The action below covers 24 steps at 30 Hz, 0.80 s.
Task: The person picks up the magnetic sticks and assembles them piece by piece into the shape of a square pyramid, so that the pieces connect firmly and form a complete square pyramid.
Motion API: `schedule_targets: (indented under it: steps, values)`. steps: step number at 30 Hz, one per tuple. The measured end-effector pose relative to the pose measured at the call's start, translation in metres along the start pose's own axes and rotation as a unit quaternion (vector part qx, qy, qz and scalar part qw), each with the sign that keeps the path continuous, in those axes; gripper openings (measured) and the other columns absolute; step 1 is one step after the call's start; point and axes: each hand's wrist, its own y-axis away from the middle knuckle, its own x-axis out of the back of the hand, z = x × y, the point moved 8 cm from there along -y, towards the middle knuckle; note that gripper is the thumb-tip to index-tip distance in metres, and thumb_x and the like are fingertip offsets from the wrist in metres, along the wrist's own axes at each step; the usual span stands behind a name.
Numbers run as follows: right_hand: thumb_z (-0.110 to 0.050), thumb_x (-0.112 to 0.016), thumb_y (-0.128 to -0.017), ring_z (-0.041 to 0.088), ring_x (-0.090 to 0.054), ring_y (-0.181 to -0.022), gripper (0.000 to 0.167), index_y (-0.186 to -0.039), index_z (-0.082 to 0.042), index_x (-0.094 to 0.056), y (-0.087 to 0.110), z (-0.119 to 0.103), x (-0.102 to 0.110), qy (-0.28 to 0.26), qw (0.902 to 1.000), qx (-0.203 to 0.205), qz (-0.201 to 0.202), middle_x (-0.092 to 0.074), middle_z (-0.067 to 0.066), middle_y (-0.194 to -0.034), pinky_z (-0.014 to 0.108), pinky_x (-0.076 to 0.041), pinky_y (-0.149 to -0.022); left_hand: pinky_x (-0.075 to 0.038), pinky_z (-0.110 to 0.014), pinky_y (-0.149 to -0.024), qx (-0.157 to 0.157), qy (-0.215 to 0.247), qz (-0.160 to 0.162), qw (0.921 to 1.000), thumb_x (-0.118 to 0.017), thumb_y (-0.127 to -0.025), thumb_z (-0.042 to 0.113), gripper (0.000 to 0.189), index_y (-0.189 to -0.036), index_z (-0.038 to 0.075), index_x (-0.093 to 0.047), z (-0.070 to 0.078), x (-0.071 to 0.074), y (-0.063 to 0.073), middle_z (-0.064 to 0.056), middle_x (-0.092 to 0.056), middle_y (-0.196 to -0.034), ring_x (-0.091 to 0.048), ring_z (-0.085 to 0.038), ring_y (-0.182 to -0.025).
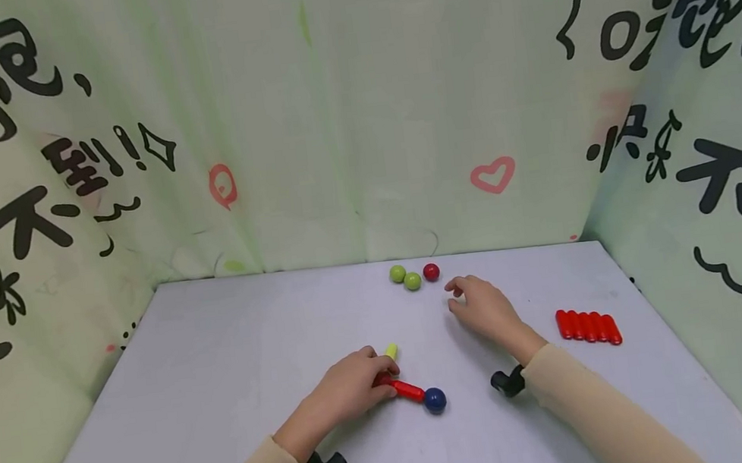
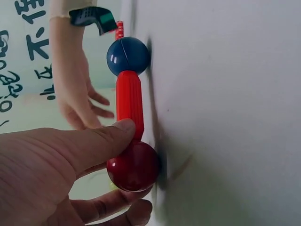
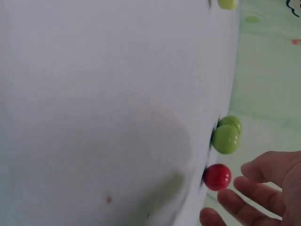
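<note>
My left hand grips a joined piece low over the white table. In the left wrist view, its thumb lies on a red rod where that meets a dark red ball; fingers pass behind. A blue ball caps the rod's other end. Past the left fingers a yellow-green rod sticks out, its inner end hidden. My right hand is above the table with loosely bent fingers, holding nothing. Nearest to it sits a loose red ball, apart from the fingertips.
Beside the loose red ball, two green balls rest near the table's back edge. A row of several red rods lies side by side at the right. Printed curtains hang behind and along both sides of the table.
</note>
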Motion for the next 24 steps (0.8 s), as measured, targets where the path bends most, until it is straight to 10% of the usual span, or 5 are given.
schedule_targets:
  steps: [9, 24]
  values:
    - [-0.011, -0.057, -0.103, 0.041, -0.044, -0.146, 0.053, -0.154, -0.008, -0.044, -0.028, -0.032, -0.031, -0.027, 0.9943, 0.099, -0.028, -0.038, 0.018, -0.161, 0.056, -0.038, -0.117, -0.045, -0.021, -0.067, 0.001, 0.005, 0.014, 0.9999, -0.081, -0.091, 0.031, 0.023, -0.112, 0.024, -0.074, -0.001, 0.001, -0.003, 0.009, -0.057, -0.091, -0.051, -0.006, -0.075]
    - [-0.009, -0.065, -0.100, 0.033, -0.063, -0.115, 0.038, -0.137, -0.005, -0.062, -0.039, -0.042, -0.034, -0.015, 0.9959, 0.084, -0.028, -0.058, 0.018, -0.132, 0.049, -0.051, -0.102, -0.042, -0.022, -0.061, 0.004, -0.008, 0.023, 0.9997, -0.083, -0.088, 0.032, 0.023, -0.107, 0.024, -0.075, -0.001, 0.003, -0.005, 0.009, -0.055, -0.086, -0.049, -0.007, -0.071]
